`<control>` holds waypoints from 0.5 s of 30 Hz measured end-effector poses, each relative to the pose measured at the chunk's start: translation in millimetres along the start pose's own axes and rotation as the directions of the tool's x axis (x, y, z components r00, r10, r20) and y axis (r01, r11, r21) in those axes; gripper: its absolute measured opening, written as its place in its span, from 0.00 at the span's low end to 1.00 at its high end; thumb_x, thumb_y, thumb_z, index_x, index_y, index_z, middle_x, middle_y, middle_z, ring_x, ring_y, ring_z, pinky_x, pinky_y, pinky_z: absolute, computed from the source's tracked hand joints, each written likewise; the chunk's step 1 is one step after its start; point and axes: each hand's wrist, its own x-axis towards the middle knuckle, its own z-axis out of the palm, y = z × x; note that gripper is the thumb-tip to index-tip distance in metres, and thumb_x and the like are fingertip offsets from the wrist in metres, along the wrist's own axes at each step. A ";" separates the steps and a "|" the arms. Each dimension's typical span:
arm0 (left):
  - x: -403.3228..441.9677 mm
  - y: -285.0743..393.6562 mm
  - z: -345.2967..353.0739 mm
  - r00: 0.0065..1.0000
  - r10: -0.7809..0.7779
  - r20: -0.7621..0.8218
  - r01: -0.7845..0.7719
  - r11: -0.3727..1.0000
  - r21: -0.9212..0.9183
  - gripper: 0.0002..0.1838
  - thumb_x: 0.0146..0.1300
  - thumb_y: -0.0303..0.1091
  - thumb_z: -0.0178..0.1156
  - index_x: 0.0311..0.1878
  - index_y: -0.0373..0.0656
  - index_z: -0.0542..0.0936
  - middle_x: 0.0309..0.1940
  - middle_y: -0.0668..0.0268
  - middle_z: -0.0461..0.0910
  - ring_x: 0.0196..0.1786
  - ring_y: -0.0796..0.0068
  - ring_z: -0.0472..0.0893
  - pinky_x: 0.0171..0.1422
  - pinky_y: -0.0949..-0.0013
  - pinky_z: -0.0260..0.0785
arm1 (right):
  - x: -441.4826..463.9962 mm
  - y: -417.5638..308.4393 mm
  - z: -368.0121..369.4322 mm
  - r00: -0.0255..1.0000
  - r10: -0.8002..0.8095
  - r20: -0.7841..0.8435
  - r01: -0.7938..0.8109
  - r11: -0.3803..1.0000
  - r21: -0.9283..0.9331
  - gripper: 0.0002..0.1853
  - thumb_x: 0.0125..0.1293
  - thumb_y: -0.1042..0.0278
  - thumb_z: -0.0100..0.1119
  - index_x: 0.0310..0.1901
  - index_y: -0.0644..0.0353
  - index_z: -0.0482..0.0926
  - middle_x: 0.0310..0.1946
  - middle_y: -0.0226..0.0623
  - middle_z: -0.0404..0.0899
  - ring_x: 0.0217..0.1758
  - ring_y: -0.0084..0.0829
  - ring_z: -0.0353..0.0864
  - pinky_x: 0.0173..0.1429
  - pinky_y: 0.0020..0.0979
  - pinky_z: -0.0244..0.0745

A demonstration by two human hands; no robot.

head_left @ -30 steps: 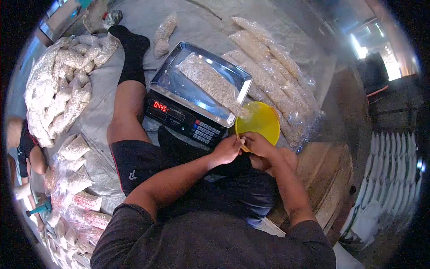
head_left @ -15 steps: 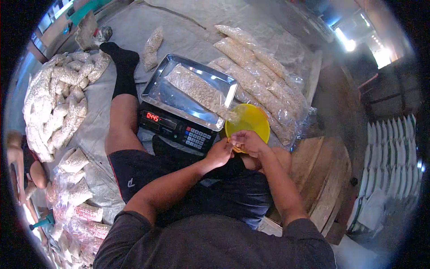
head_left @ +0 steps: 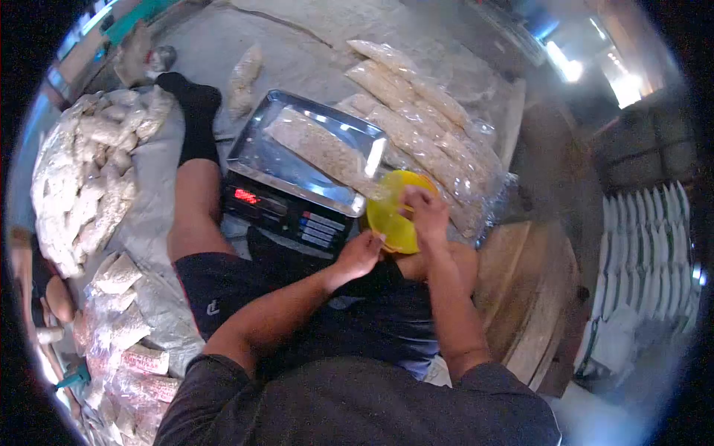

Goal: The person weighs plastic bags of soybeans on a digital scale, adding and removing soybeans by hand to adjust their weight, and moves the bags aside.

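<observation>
Across the scale tray, the filled bag lies lengthwise from the far-left corner past the right edge, its end meeting the yellow bowl in view. Right hand: nearer, curled, blurred; left hand: narrowed beside the near rim. Grip contents: cannot tell.

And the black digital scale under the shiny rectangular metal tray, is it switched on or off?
On. The black digital scale shows glowing red digits on its front panel, though blur hides the exact reading.
</observation>
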 end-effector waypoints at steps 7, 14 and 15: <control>4.6 -3.5 -5.5 1.000 -0.021 -0.009 0.021 0.999 -0.032 0.22 0.79 0.49 0.46 0.47 0.38 0.78 0.27 0.60 0.84 0.32 0.62 0.85 0.43 0.57 0.75 | 18.3 44.4 -19.4 0.838 0.234 0.493 0.384 0.391 -0.837 0.16 0.77 0.60 0.54 0.54 0.64 0.81 0.46 0.52 0.84 0.49 0.47 0.85 0.54 0.44 0.78; -5.0 9.7 -3.7 0.998 -0.056 -0.012 0.051 0.966 -0.252 0.20 0.80 0.47 0.47 0.47 0.37 0.77 0.28 0.63 0.83 0.29 0.72 0.83 0.36 0.65 0.74 | -10.7 35.8 -26.2 0.681 0.302 0.667 0.236 0.772 -0.590 0.17 0.79 0.57 0.53 0.55 0.63 0.80 0.47 0.43 0.84 0.51 0.37 0.83 0.56 0.40 0.76; -5.1 4.6 -2.5 0.998 -0.057 -0.010 0.051 0.941 -0.334 0.20 0.80 0.47 0.48 0.47 0.37 0.77 0.28 0.63 0.83 0.29 0.73 0.82 0.35 0.67 0.74 | -15.0 27.9 -28.1 0.663 0.292 0.689 0.254 0.779 -0.574 0.15 0.78 0.59 0.55 0.54 0.63 0.80 0.46 0.40 0.85 0.50 0.34 0.82 0.56 0.38 0.77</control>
